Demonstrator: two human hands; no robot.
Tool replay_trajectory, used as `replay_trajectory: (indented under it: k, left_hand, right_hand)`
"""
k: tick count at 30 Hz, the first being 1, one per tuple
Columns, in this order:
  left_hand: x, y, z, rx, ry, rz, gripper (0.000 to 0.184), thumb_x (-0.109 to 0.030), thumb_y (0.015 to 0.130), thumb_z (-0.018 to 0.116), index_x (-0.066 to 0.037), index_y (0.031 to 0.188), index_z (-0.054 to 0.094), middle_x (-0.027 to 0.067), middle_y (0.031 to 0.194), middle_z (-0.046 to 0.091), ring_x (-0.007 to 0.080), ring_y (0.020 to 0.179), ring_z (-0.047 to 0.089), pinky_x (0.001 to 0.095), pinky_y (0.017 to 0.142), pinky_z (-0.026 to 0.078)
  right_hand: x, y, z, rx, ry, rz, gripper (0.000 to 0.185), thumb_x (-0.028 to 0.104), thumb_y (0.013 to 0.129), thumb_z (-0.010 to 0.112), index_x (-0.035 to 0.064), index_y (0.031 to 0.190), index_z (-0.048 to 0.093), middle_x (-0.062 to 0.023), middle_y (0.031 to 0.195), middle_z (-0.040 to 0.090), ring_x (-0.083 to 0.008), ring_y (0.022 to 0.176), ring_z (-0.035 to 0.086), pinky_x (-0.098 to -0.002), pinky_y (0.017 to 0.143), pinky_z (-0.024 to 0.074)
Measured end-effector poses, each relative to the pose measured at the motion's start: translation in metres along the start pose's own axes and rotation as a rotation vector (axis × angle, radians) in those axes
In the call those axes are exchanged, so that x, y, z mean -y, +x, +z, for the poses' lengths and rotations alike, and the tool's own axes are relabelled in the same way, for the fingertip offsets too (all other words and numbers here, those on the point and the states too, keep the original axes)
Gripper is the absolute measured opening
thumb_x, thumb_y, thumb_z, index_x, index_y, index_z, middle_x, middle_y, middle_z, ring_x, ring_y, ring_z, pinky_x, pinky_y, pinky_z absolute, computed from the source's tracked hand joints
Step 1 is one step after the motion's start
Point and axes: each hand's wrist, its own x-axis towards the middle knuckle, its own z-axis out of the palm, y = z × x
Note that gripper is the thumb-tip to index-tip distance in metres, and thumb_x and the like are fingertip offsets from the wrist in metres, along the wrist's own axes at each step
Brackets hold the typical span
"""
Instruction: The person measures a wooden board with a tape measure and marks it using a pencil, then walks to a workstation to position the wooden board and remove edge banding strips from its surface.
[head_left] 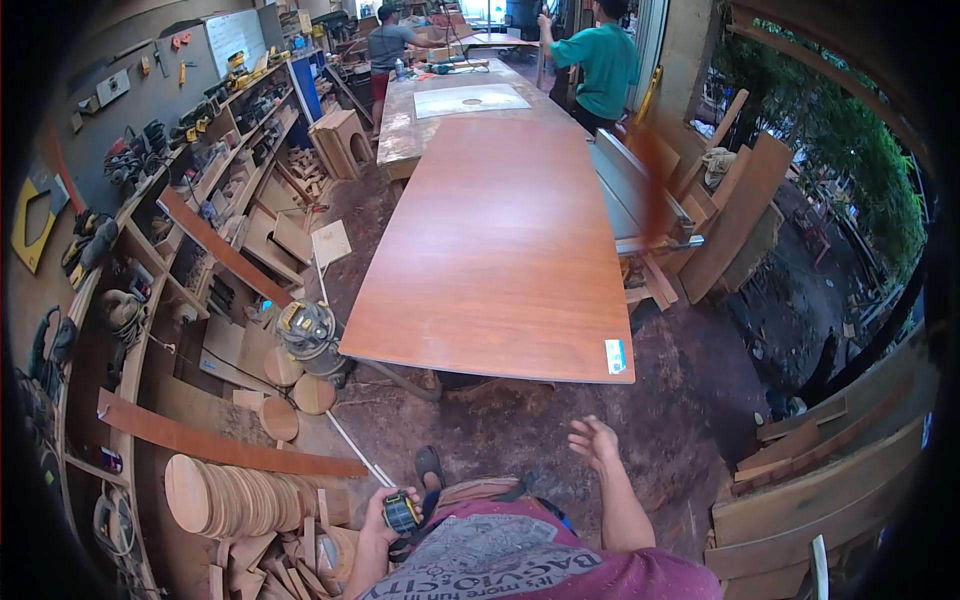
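My left hand (pixel 376 520) is closed around a black and yellow tape measure (pixel 402 512), held low near my waist. On the other side, my right hand (pixel 595 443) is raised with its fingers loosely bent and apart, holding nothing. It is nearest the front edge of a large reddish-brown wood panel (pixel 490 250), without touching it. The panel lies flat on a long workbench (pixel 400 150). A small blue and white sticker (pixel 615 356) is on its near right corner.
Shelves with power tools (pixel 150 215) line the left wall. A shop vacuum (pixel 310 335) stands beside the panel, near stacked wooden discs (pixel 235 497). Boards (pixel 740 215) lean at right. Two people, one in grey (pixel 390 48) and one in green (pixel 603 70), stand at the far end.
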Motion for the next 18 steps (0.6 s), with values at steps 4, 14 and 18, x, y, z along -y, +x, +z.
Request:
replay_trajectory:
  k: [4,14,18]
  left_hand:
    - [-0.003,0.01,0.008,0.01,0.04,-0.046,0.041,-0.032,0.086,0.051,0.001,0.105,0.066,0.0158,0.093,0.069,0.0323,0.078,0.068,0.0472,0.076,0.057]
    - [-0.009,0.027,0.034,0.052,0.101,-0.122,0.039,-0.03,0.085,0.054,0.002,0.105,0.066,0.0164,0.091,0.07,0.0323,0.076,0.069,0.0453,0.073,0.058]
    - [-0.005,0.028,0.024,0.036,0.07,-0.137,0.039,-0.03,0.086,0.053,0.002,0.105,0.067,0.0168,0.091,0.07,0.033,0.077,0.069,0.0457,0.074,0.058]
  right_hand:
    - [0.024,0.004,-0.034,-0.076,0.161,-0.127,0.049,0.047,0.103,0.045,0.0054,0.129,0.051,-0.0154,0.11,0.068,-0.0267,0.075,0.069,-0.0405,0.063,0.0595]
    - [0.08,-0.013,-0.005,-0.048,0.204,-0.374,0.055,0.045,0.105,0.039,0.0048,0.142,0.043,-0.0149,0.121,0.063,-0.0254,0.08,0.068,-0.0382,0.067,0.059]
    - [0.08,-0.012,-0.009,-0.071,0.141,-0.385,0.046,0.039,0.106,0.041,0.006,0.138,0.048,-0.0114,0.114,0.064,-0.0239,0.079,0.068,-0.0376,0.066,0.059]
